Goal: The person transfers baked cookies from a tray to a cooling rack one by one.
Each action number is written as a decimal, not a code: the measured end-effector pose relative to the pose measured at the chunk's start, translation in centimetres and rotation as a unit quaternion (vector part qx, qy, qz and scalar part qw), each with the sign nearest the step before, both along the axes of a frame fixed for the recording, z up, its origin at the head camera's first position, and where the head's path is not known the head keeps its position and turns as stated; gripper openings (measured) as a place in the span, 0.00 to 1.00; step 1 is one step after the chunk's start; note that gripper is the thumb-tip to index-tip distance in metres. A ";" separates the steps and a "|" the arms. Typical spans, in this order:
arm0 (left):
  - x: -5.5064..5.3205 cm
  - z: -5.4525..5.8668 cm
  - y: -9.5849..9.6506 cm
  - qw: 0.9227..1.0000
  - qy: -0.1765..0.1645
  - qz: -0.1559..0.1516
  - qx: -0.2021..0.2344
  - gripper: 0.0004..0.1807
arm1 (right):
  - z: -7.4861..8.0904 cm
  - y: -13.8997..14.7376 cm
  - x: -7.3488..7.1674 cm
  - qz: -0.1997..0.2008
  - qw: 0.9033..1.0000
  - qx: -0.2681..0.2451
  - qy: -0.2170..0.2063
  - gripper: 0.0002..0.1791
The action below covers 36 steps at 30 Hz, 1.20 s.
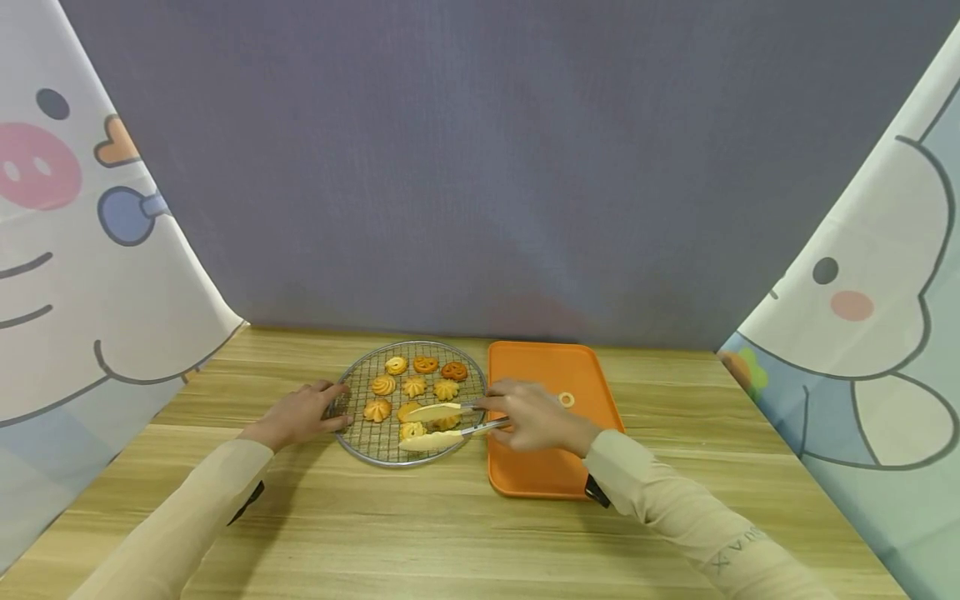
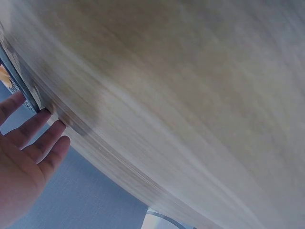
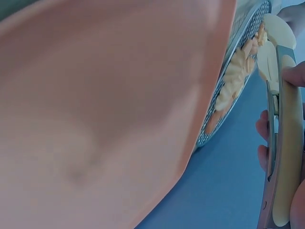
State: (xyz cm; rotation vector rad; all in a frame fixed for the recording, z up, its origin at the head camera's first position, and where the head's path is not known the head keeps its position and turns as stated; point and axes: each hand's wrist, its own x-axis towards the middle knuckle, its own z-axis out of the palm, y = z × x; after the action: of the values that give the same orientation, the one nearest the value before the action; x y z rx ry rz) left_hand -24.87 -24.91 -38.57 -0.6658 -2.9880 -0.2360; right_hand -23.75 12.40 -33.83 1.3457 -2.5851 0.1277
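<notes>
A round wire cooling rack (image 1: 352, 442) holds several cookies, among them a swirl cookie (image 1: 383, 384) and a pretzel-shaped cookie (image 1: 453, 372). My left hand (image 1: 296, 414) rests at the rack's left rim, its fingers nearly straight and touching the edge. In the left wrist view, those fingertips (image 2: 58, 128) lie along the rim. My right hand (image 1: 534, 417) grips a pair of tongs (image 1: 442, 439) with cream-coloured tips. Spread apart, the tips hover over the cookies at the front right of the rack. The right wrist view shows the tongs' handle (image 3: 287, 143) in my fingers.
An orange tray (image 1: 543, 477) stands just right of the rack, with a small ring-shaped cookie (image 1: 566, 400) on it. My right forearm crosses the tray. Behind the wooden table (image 1: 420, 533) rises a grey cloth wall (image 1: 480, 183).
</notes>
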 end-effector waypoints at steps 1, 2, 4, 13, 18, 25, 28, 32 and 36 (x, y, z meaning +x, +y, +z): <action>0.0 0.0 0.0 1.000 -0.001 0.000 0.001 0.30 | -0.1 -0.2 0.0 0.001 1.000 0.001 -0.003 0.21; 0.0 0.0 0.0 1.000 -0.001 0.001 0.001 0.30 | -0.1 -0.4 0.0 0.003 1.000 0.002 -0.005 0.21; 0.0 0.0 0.0 1.000 -0.002 0.001 0.001 0.31 | -0.3 -0.7 -0.1 0.006 1.000 0.004 -0.012 0.21; 0.0 -0.1 0.0 1.000 0.000 0.003 -0.002 0.31 | -1.0 -1.2 -0.4 0.002 0.999 0.002 -0.054 0.23; 0.1 0.0 0.1 1.000 0.001 0.001 0.002 0.31 | -1.1 -1.2 -0.4 -0.007 0.998 0.004 -0.067 0.24; 0.0 -0.2 0.0 1.000 0.006 0.001 0.003 0.31 | -0.9 -1.0 -0.3 -0.012 0.997 0.001 -0.070 0.24; -0.1 -0.3 -0.1 1.000 0.006 -0.002 0.001 0.31 | -0.9 -0.9 -0.3 -0.009 0.998 -0.007 -0.061 0.24; 0.0 -0.2 -0.1 1.000 0.005 -0.004 -0.001 0.30 | -0.9 -0.5 -0.3 -0.004 0.998 -0.022 -0.054 0.24; 0.0 -0.1 -0.1 1.000 0.004 -0.002 0.005 0.31 | -0.7 0.2 -0.2 0.000 0.997 -0.044 -0.063 0.24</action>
State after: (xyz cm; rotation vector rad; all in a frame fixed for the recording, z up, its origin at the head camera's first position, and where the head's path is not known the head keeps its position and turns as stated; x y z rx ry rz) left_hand -24.87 -25.03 -38.63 -0.6702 -2.9770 -0.2469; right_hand -23.95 12.56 -34.55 1.3483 -2.6467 0.3318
